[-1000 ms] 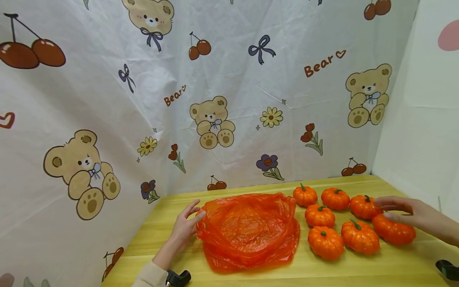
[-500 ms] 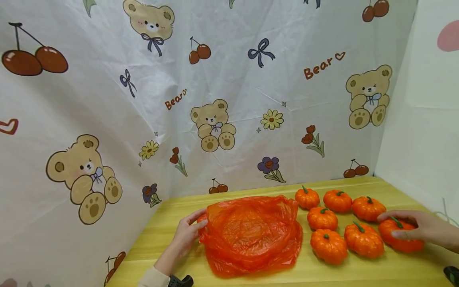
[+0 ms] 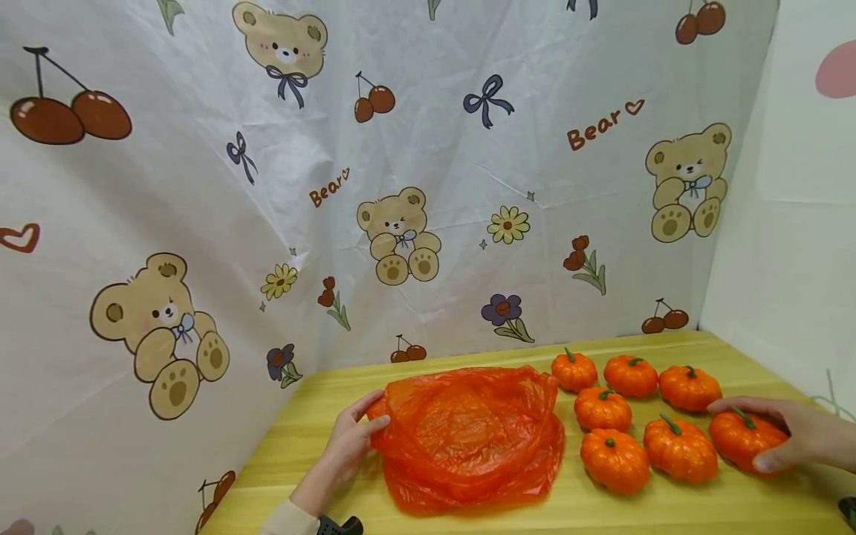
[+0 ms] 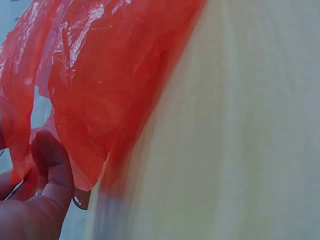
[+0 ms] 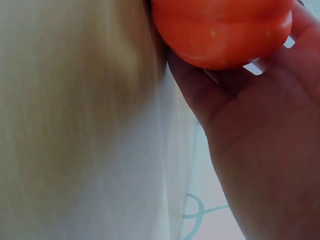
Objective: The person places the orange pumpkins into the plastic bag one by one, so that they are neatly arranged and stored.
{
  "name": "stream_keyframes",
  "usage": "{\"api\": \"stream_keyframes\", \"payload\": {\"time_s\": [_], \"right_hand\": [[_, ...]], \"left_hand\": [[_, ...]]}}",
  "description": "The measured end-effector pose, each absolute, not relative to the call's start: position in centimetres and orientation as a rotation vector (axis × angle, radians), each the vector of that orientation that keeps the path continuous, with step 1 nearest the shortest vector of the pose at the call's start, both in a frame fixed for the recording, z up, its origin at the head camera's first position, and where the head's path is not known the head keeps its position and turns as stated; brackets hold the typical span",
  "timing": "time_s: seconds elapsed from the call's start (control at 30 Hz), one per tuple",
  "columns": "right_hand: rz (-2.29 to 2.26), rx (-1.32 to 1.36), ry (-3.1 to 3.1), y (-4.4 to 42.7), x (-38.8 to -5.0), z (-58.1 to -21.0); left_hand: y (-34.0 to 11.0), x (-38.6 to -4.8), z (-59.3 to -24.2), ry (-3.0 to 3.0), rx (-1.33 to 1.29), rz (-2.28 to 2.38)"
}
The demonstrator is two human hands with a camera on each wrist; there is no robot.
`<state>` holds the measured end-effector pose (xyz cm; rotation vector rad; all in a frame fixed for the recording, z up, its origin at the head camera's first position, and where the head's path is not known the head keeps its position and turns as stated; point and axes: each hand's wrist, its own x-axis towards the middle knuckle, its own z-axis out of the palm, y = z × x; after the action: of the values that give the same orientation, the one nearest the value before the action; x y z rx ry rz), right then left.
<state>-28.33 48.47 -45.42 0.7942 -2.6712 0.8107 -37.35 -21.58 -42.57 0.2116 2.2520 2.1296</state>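
An orange-red plastic bag (image 3: pixel 468 438) lies spread on the table, its mouth facing up. At its left edge the left hand (image 3: pixel 351 438) holds the rim with curled fingers; the left wrist view shows the thumb and fingers of the hand (image 4: pixel 42 200) at the bag's film (image 4: pixel 105 100). On the far right, the right hand (image 3: pixel 802 435) grips the rightmost small pumpkin (image 3: pixel 742 438), fingers behind it and thumb in front. In the right wrist view this pumpkin (image 5: pixel 225 30) rests against the fingers of the hand (image 5: pixel 260 125), low over the table.
Several other orange pumpkins stand between bag and right hand, among them one at the front (image 3: pixel 614 461) and one at the back (image 3: pixel 574 371). A printed sheet with bears (image 3: pixel 401 238) hangs behind the wooden table (image 3: pixel 321 394). A thin pale cord shows at the right.
The right hand has come down from above the rightmost pumpkin and closed round it. The left hand's fingers have drawn in on the bag's rim. The view has shifted slightly.
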Motion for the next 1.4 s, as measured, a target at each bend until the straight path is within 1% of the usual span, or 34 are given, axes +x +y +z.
{"api": "stream_keyframes", "payload": {"time_s": [0.17, 0.37, 0.47, 0.7, 0.83, 1.0, 1.2, 1.4], "right_hand": [[0.781, 0.835, -2.665, 48.8, -28.6, -45.4], [0.833, 0.821, -2.748, 48.4, -28.3, -44.1], [0.851, 0.797, -2.801, 48.1, -28.3, -42.8], [0.995, 0.638, -2.956, 46.7, -28.7, -39.0], [1.144, 0.645, -2.971, 45.5, -29.1, -37.5], [1.241, 0.721, -2.946, 43.7, -29.7, -36.5], [1.246, 0.824, -2.889, 40.7, -30.5, -35.4], [1.100, 0.823, -2.860, 37.4, -31.0, -33.6]], "left_hand": [[-21.4, -37.1, -42.7, 2.228, 0.211, 2.129], [-21.4, -37.0, -42.5, 2.230, 0.189, 2.133], [-21.4, -37.1, -42.4, 2.220, 0.201, 2.137], [-21.3, -37.2, -42.0, 2.179, 0.249, 2.150], [-21.3, -37.1, -42.1, 2.156, 0.256, 2.154], [-21.4, -36.9, -42.4, 2.127, 0.265, 2.163], [-21.5, -37.1, -42.6, 2.102, 0.266, 2.172], [-21.7, -37.2, -42.3, 2.094, 0.260, 2.185]]}}
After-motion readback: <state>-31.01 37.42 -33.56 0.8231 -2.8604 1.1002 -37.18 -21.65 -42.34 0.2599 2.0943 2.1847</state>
